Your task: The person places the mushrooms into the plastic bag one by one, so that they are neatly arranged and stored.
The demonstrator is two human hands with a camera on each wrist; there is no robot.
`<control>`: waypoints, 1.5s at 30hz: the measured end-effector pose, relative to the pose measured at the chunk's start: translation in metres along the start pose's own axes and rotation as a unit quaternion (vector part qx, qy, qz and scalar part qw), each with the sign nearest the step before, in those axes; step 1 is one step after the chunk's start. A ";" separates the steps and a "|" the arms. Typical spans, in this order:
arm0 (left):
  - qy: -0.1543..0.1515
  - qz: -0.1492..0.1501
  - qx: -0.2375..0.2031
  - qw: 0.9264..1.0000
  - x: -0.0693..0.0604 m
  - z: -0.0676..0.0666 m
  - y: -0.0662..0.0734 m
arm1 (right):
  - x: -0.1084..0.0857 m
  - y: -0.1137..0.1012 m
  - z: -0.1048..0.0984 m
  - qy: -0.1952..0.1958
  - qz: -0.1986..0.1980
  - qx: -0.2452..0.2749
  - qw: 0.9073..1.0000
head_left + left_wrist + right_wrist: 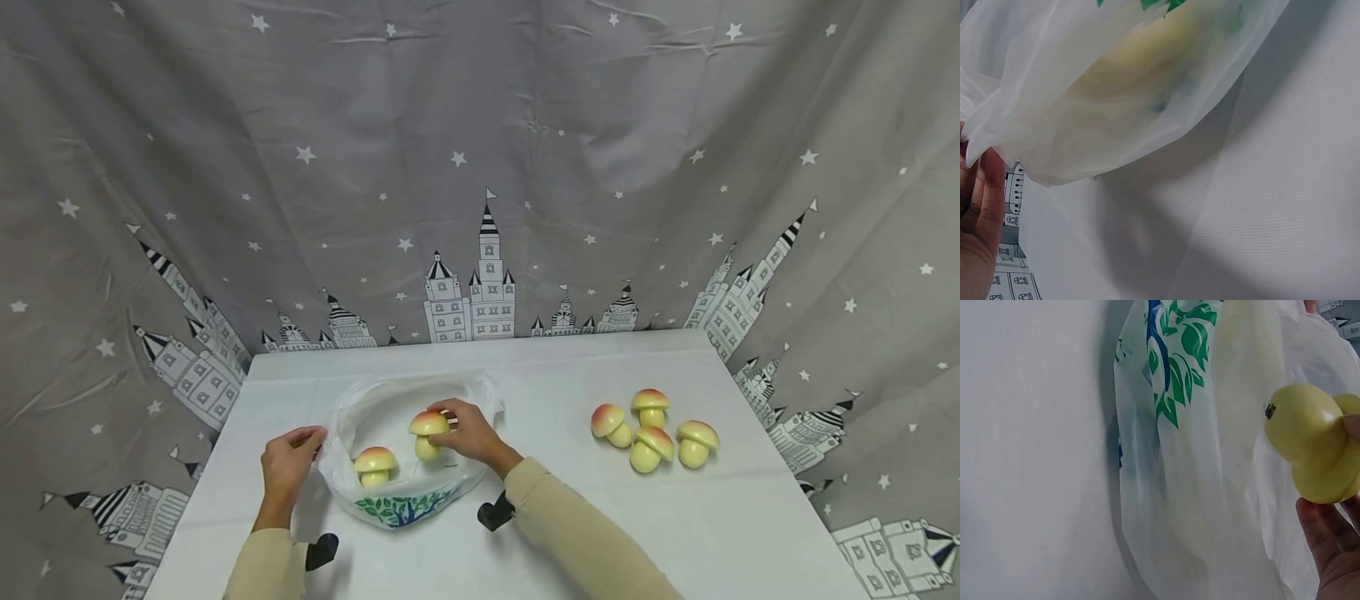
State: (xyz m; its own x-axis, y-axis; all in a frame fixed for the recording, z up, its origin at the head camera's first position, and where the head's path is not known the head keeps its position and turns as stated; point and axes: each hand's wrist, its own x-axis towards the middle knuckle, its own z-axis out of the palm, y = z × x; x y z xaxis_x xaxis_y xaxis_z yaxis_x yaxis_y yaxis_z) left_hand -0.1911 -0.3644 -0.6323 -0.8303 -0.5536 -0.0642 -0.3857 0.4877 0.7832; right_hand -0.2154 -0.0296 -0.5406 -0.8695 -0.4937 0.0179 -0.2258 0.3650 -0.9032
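First, the right hand (468, 432): we had it grasping one mushroom (428, 423), thumb and fingers pinching the cap.
Mushroom in hand: we held it upright at the mouth of the plastic bag (408, 506), reddish cap up and pale yellow stem down; whether it touched the plastic we could not tell. From the right wrist we saw a small dark mark (1270, 411) on the foot of its stem.
Left hand (288, 457): we had it grasping the bag's left rim, the plastic bunched at its fingers.
Bag: it lay open on the white table (555, 517) between our hands, whitish and see-through, with a blue and green tree print on its front.
Inside the bag: we saw a second mushroom (375, 464) upright near the front left, just beside the held one.
Right of the bag: four more mushrooms sat well apart from it in a loose cluster; we found the left one (609, 422) and the front one (652, 448) tilted, the back one (649, 402) and the right one (696, 439) more nearly upright.
Sleeves (577, 529): we wore beige.
Curtain (480, 100): grey, with stars and castles, it hung behind our table.
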 end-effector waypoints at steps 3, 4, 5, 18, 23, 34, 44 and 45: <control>0.000 0.004 0.000 1.000 0.001 0.000 0.000 | 0.001 0.000 0.005 -0.005 0.006 0.004 1.000; 0.000 0.005 0.000 1.000 0.001 0.000 0.000 | 0.002 0.000 0.006 -0.008 0.008 0.004 1.000; 0.000 0.005 0.000 1.000 0.001 0.000 0.000 | 0.002 0.000 0.008 -0.010 0.008 0.006 1.000; 0.000 0.001 0.003 1.000 0.001 0.003 0.002 | 0.007 -0.002 0.015 -0.036 0.029 -0.015 0.999; -0.005 -0.002 0.003 1.000 -0.001 0.002 0.000 | 0.007 0.002 0.021 -0.043 0.033 -0.042 0.998; 0.002 0.015 -0.001 1.000 0.000 0.002 -0.002 | 0.006 0.000 0.031 -0.054 0.035 -0.055 0.996; -0.003 0.008 -0.001 1.000 -0.005 -0.003 -0.001 | 0.008 -0.003 0.036 -0.060 0.056 -0.062 0.995; -0.004 0.007 0.000 1.000 -0.005 -0.003 -0.001 | 0.008 -0.003 0.037 -0.060 0.057 -0.063 0.995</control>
State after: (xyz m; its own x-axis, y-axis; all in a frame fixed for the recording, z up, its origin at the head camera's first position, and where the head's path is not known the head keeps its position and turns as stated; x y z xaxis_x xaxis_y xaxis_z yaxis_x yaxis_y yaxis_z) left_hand -0.1852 -0.3636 -0.6307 -0.8384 -0.5419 -0.0585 -0.3746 0.4948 0.7841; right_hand -0.2051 -0.0635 -0.5531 -0.8357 -0.5312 -0.1392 -0.1886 0.5157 -0.8357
